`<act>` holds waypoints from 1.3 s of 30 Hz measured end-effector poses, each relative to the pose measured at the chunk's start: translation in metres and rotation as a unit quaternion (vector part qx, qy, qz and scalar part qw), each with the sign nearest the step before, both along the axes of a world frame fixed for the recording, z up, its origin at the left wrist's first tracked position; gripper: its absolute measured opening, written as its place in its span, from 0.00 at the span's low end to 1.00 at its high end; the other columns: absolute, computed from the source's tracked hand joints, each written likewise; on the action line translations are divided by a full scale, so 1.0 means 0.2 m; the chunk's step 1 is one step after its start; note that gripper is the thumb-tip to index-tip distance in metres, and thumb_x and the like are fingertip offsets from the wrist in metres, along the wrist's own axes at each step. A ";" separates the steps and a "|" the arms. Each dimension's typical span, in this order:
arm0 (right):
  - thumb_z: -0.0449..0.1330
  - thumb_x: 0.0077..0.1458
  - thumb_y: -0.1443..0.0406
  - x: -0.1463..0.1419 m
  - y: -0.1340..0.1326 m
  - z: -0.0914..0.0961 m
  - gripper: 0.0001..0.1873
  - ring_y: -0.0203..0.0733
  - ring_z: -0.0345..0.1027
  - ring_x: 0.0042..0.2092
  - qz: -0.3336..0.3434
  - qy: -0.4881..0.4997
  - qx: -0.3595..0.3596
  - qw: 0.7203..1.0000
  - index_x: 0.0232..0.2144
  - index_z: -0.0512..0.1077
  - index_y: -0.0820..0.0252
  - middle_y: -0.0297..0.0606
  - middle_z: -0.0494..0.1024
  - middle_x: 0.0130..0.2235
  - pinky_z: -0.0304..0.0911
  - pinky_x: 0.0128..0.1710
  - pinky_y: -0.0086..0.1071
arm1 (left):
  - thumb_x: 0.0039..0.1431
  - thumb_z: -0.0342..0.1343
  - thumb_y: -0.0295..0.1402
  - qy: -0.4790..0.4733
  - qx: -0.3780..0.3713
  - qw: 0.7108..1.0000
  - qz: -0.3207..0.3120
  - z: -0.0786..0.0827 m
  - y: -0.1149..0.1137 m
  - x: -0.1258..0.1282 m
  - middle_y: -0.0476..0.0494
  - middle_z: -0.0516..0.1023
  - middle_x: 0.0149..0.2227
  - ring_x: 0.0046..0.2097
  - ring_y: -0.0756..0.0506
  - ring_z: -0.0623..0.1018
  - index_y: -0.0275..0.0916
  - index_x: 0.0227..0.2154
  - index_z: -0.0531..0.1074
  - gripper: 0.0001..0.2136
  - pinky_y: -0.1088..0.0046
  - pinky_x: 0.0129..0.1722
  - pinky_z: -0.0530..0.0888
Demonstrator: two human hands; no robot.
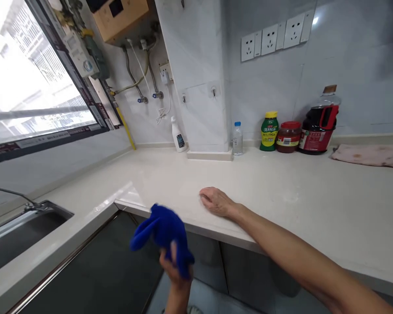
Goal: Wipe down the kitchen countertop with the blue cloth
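My left hand (173,266) grips a bunched blue cloth (163,231) in front of the counter's edge, below the worktop level. The cloth hangs over my fingers and hides most of them. My right hand (216,201) rests on the pale countertop (281,205) near its front edge, fingers curled down loosely against the surface with nothing seen in them.
A sink (16,235) sits at the left. Along the back wall stand a white spray bottle (177,135), a small water bottle (237,138), a green bottle (269,131), a red-lidded jar (288,137) and a dark sauce jug (319,124). A pinkish rag (370,155) lies at the right.
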State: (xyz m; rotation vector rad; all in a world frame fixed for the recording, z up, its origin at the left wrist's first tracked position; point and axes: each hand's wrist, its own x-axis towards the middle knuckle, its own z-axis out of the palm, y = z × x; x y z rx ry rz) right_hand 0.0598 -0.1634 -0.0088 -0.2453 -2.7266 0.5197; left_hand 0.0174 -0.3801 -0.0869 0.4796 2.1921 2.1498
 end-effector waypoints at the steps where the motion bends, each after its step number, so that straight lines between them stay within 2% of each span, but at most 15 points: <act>1: 0.54 0.65 0.70 0.01 0.02 0.01 0.12 0.45 0.73 0.53 -0.025 -0.023 0.021 0.999 0.44 0.76 0.60 0.43 0.81 0.48 0.64 0.55 0.37 | 0.59 0.51 0.56 0.043 -0.015 0.998 -0.032 0.08 0.06 -0.02 0.36 0.82 0.42 0.54 0.29 0.78 0.41 0.45 0.78 0.26 0.41 0.63 0.70; 3: 0.53 0.63 0.72 0.04 0.08 0.02 0.13 0.46 0.71 0.55 -0.074 -0.062 0.051 0.994 0.43 0.76 0.62 0.46 0.80 0.50 0.61 0.57 0.36 | 0.55 0.59 0.50 0.159 -0.094 0.975 -0.121 0.23 0.19 -0.04 0.38 0.82 0.50 0.61 0.31 0.74 0.43 0.45 0.80 0.21 0.46 0.70 0.62; 5: 0.51 0.63 0.74 0.07 0.12 0.02 0.14 0.47 0.71 0.55 -0.104 -0.078 0.057 0.990 0.44 0.76 0.64 0.49 0.79 0.51 0.61 0.56 0.36 | 0.61 0.55 0.44 0.290 -0.284 0.894 -0.189 0.34 0.28 -0.06 0.39 0.75 0.61 0.66 0.33 0.69 0.45 0.53 0.78 0.20 0.47 0.71 0.58; 7: 0.50 0.63 0.74 0.08 0.15 0.03 0.15 0.48 0.71 0.54 -0.120 -0.084 0.055 0.988 0.45 0.75 0.65 0.50 0.79 0.51 0.62 0.55 0.37 | 0.67 0.49 0.42 0.346 -0.430 0.807 -0.212 0.41 0.33 -0.07 0.40 0.67 0.66 0.68 0.34 0.65 0.46 0.61 0.72 0.22 0.47 0.71 0.60; 8: 0.50 0.63 0.73 0.08 0.15 0.02 0.15 0.49 0.71 0.54 -0.126 -0.088 0.055 0.987 0.46 0.75 0.65 0.51 0.79 0.51 0.62 0.55 0.37 | 0.68 0.47 0.42 0.348 -0.465 0.785 -0.216 0.43 0.34 -0.08 0.40 0.65 0.67 0.69 0.34 0.64 0.47 0.63 0.69 0.23 0.48 0.71 0.60; 10: 0.52 0.62 0.72 0.08 0.16 0.02 0.15 0.50 0.70 0.56 -0.131 -0.094 0.055 0.985 0.48 0.74 0.66 0.52 0.78 0.52 0.61 0.56 0.38 | 0.70 0.45 0.43 0.352 -0.489 0.763 -0.236 0.44 0.35 -0.12 0.43 0.61 0.70 0.71 0.38 0.61 0.48 0.66 0.65 0.24 0.52 0.72 0.58; 14: 0.51 0.64 0.71 0.09 0.18 0.01 0.16 0.49 0.69 0.58 -0.123 -0.099 0.053 0.986 0.50 0.73 0.64 0.50 0.77 0.54 0.61 0.59 0.39 | 0.71 0.41 0.43 0.351 -0.506 0.743 -0.260 0.43 0.37 -0.33 0.47 0.59 0.71 0.72 0.44 0.57 0.48 0.67 0.64 0.24 0.61 0.74 0.53; 17: 0.50 0.66 0.70 0.11 0.22 0.00 0.16 0.47 0.67 0.60 -0.096 -0.100 0.056 0.989 0.51 0.74 0.63 0.47 0.76 0.57 0.61 0.61 0.39 | 0.71 0.40 0.43 0.325 -0.529 0.750 -0.230 0.43 0.40 -0.51 0.44 0.58 0.71 0.73 0.42 0.57 0.47 0.67 0.63 0.25 0.59 0.74 0.52; 20: 0.51 0.67 0.69 0.18 0.27 -0.01 0.17 0.47 0.66 0.63 -0.029 -0.073 0.088 0.993 0.52 0.74 0.63 0.48 0.74 0.60 0.61 0.64 0.41 | 0.72 0.39 0.44 0.296 -0.552 0.757 -0.188 0.43 0.43 -0.65 0.43 0.57 0.72 0.73 0.40 0.55 0.46 0.68 0.61 0.26 0.57 0.74 0.52; 23: 0.50 0.67 0.68 0.33 0.37 -0.02 0.19 0.47 0.66 0.63 0.022 -0.045 0.124 0.991 0.54 0.74 0.63 0.49 0.74 0.61 0.61 0.65 0.44 | 0.71 0.39 0.45 0.267 -0.573 0.762 -0.142 0.42 0.47 -0.74 0.38 0.54 0.73 0.74 0.34 0.51 0.43 0.70 0.58 0.28 0.52 0.73 0.52; 26: 0.49 0.67 0.66 0.55 0.50 -0.04 0.21 0.49 0.66 0.63 -0.001 -0.030 0.120 0.992 0.57 0.72 0.63 0.50 0.74 0.61 0.62 0.65 0.49 | 0.71 0.38 0.47 0.249 -0.589 0.760 -0.117 0.41 0.50 -0.79 0.34 0.50 0.73 0.74 0.31 0.49 0.43 0.71 0.54 0.29 0.51 0.73 0.52; 29: 0.48 0.68 0.64 0.74 0.61 -0.06 0.23 0.49 0.64 0.65 -0.057 -0.006 0.093 0.994 0.59 0.70 0.62 0.50 0.72 0.63 0.61 0.66 0.49 | 0.71 0.38 0.46 0.249 -0.603 0.748 -0.122 0.40 0.51 -0.80 0.36 0.51 0.73 0.74 0.35 0.51 0.44 0.71 0.55 0.29 0.54 0.73 0.52; 31: 0.48 0.68 0.64 0.80 0.64 -0.07 0.23 0.49 0.64 0.65 -0.087 0.003 0.073 0.994 0.59 0.70 0.62 0.49 0.72 0.63 0.61 0.66 0.48 | 0.71 0.38 0.46 0.252 -0.614 0.737 -0.125 0.41 0.52 -0.78 0.35 0.51 0.73 0.74 0.35 0.52 0.43 0.71 0.55 0.29 0.55 0.73 0.52; 35: 0.50 0.64 0.68 0.78 0.61 -0.04 0.18 0.51 0.67 0.61 -0.107 -0.009 0.061 0.992 0.53 0.73 0.63 0.51 0.74 0.60 0.62 0.63 0.48 | 0.70 0.40 0.45 0.265 -0.629 0.718 -0.133 0.44 0.55 -0.65 0.30 0.52 0.73 0.73 0.32 0.53 0.37 0.71 0.55 0.30 0.53 0.72 0.53; 39: 0.52 0.62 0.71 0.74 0.58 0.03 0.13 0.50 0.69 0.56 -0.111 -0.039 0.072 0.990 0.47 0.73 0.62 0.49 0.76 0.54 0.64 0.57 0.45 | 0.69 0.41 0.47 0.313 -0.609 0.706 -0.181 0.47 0.68 -0.42 0.34 0.51 0.73 0.73 0.33 0.52 0.41 0.71 0.55 0.31 0.54 0.73 0.52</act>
